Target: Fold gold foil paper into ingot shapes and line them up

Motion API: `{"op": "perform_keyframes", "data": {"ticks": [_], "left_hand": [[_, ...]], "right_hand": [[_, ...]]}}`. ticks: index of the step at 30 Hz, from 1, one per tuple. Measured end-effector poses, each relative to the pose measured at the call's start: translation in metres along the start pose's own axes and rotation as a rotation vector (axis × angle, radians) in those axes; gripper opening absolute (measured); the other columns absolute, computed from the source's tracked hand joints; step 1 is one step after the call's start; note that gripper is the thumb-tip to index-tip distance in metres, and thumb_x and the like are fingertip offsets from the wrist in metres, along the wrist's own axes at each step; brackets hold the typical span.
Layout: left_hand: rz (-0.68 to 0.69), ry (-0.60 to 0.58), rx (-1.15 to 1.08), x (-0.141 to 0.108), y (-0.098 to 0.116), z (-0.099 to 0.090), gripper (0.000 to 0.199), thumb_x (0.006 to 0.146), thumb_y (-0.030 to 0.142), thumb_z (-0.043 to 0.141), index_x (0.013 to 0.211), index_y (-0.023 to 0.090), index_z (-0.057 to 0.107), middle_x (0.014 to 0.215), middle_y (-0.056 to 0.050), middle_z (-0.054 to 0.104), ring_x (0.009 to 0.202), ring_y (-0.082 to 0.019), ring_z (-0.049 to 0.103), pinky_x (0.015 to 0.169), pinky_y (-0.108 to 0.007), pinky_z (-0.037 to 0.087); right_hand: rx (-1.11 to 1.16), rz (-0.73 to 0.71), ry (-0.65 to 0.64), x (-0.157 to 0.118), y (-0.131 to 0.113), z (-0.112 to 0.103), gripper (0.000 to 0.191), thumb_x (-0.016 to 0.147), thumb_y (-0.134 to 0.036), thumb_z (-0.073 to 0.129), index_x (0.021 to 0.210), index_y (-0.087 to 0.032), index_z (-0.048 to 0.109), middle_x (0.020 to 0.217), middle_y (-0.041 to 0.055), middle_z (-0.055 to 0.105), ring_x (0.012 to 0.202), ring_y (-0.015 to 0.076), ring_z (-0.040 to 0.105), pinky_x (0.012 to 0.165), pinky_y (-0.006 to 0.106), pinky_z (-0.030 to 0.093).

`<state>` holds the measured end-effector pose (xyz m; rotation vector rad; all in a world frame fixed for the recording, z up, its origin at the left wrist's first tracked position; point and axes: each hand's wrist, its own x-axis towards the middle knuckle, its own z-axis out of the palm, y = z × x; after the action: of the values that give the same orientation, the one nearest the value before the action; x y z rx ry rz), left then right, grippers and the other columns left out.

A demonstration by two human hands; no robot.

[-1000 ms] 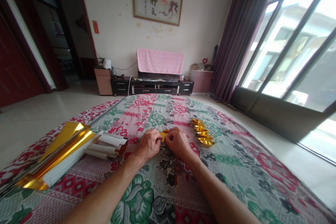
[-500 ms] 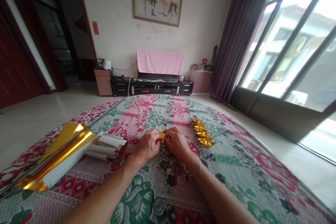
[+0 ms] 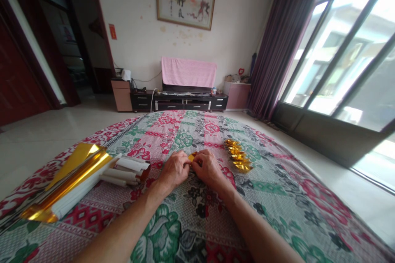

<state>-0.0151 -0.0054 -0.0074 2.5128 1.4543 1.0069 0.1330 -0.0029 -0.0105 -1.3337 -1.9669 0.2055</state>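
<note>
A small piece of gold foil paper [image 3: 191,156] sits between my two hands near the middle of the table; most of it is hidden by the fingers. My left hand [image 3: 175,167] pinches its left side, fingers curled. On the other side my right hand [image 3: 206,165] grips it with thumb and fingertips, and the two thumbs nearly meet. To the right stands a row of several folded gold paper ingots [image 3: 240,156], apart from my hands. Left of my hands lie rolled white-backed sheets [image 3: 132,165] and a larger roll of gold foil paper [image 3: 77,181].
A flowered cloth [image 3: 185,139] covers the round table. Beyond its far edge stands a low black cabinet [image 3: 191,102] with a pink towel [image 3: 189,72] draped above it. A purple curtain [image 3: 274,45] and large window are at the right.
The fingertips have shifted slightly on the gold paper, and a bit less of it shows between the hands. Otherwise the things on the table stay as they were.
</note>
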Motion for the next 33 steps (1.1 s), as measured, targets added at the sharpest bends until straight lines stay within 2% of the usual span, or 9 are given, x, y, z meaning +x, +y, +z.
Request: {"op": "perform_keyframes", "data": {"ticks": [9,17,23,29,33], "left_hand": [[-0.006,0.004,-0.004,0.001,-0.001,0.003,0.019,0.071,0.008,0.053,0.069,0.018,0.069,0.075,-0.003,0.062,0.075,-0.014,0.055,0.073,-0.025,0.044],[0.003,0.011,-0.004,0.001,-0.001,0.002,0.02,0.072,0.007,0.052,0.068,0.017,0.068,0.073,-0.003,0.062,0.074,-0.014,0.055,0.072,-0.026,0.044],[0.013,0.019,-0.008,-0.001,0.003,0.0,0.021,0.072,0.007,0.051,0.081,0.018,0.066,0.08,-0.003,0.062,0.081,-0.015,0.054,0.078,-0.028,0.043],[0.039,-0.044,0.018,-0.002,0.0,-0.002,0.027,0.069,0.006,0.047,0.076,0.02,0.069,0.079,-0.003,0.061,0.081,-0.016,0.053,0.078,-0.029,0.044],[0.157,-0.124,0.001,-0.003,-0.007,-0.009,0.035,0.068,0.004,0.044,0.079,0.022,0.071,0.084,-0.002,0.062,0.083,-0.014,0.054,0.081,-0.028,0.045]], "right_hand": [[0.065,-0.021,-0.081,0.007,0.006,-0.005,0.018,0.074,-0.013,0.054,0.069,-0.019,0.071,0.085,0.0053,0.063,0.084,0.0151,0.055,0.079,0.026,0.041],[0.068,-0.034,-0.061,0.007,0.008,-0.005,0.022,0.073,-0.01,0.052,0.07,-0.018,0.072,0.087,0.006,0.064,0.085,0.015,0.057,0.08,0.025,0.042],[0.074,-0.039,-0.056,0.007,0.007,-0.006,0.026,0.071,-0.007,0.051,0.07,-0.021,0.072,0.084,0.0041,0.065,0.083,0.0143,0.057,0.079,0.025,0.043],[0.068,-0.044,-0.057,0.006,0.005,-0.007,0.025,0.071,-0.007,0.051,0.069,-0.019,0.072,0.083,0.0048,0.066,0.083,0.0151,0.057,0.078,0.025,0.044],[0.066,-0.024,-0.022,0.005,0.008,-0.002,0.023,0.072,-0.008,0.052,0.072,-0.018,0.073,0.087,0.0067,0.065,0.084,0.0152,0.058,0.079,0.025,0.043]]}}
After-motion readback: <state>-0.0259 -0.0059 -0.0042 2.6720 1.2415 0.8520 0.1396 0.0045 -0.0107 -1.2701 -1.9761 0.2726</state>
